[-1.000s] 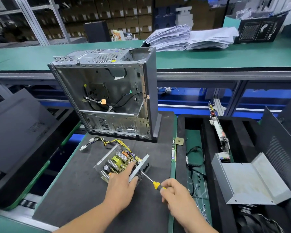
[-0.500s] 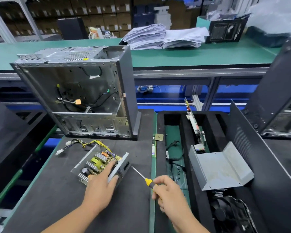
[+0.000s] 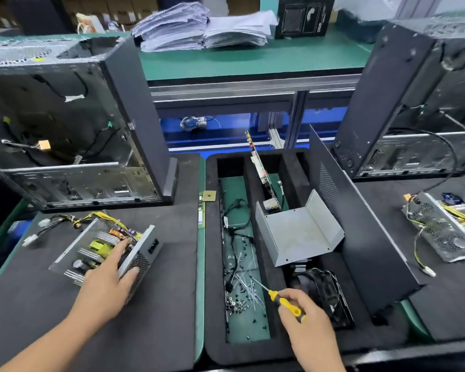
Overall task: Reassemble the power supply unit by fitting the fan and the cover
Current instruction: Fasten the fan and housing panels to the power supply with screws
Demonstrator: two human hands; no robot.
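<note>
Head view: the largest item is the open grey steel computer case, standing upright at the rear left of a dark foam mat, its side panel off and loose cables visible inside. A second black computer case stands at the rear right. Between them sits a black foam tray with long compartments. A flat black perforated side panel leans tilted along the tray's right side.

The bent grey sheet-metal cover lies in the tray's right compartment, open side up, apart from the unit it belongs to. Just in front of it, lower in the same compartment, lies the black round-framed fan, partly blurred.

The open power supply unit with exposed circuit board and heat sinks rests on the left mat, in front of the grey case, its yellow and black wire bundle trailing to the rear left. A second power supply unit with mesh top lies on the right mat.

The left hand grasps the open unit's near end wall, index finger extended over the board, thumb against the perforated outer face. The right hand is clenched around the yellow-handled screwdriver, held over the tray, its tip pointing at the left compartment.

That compartment's green floor holds loose small screws and a black cable.
</note>
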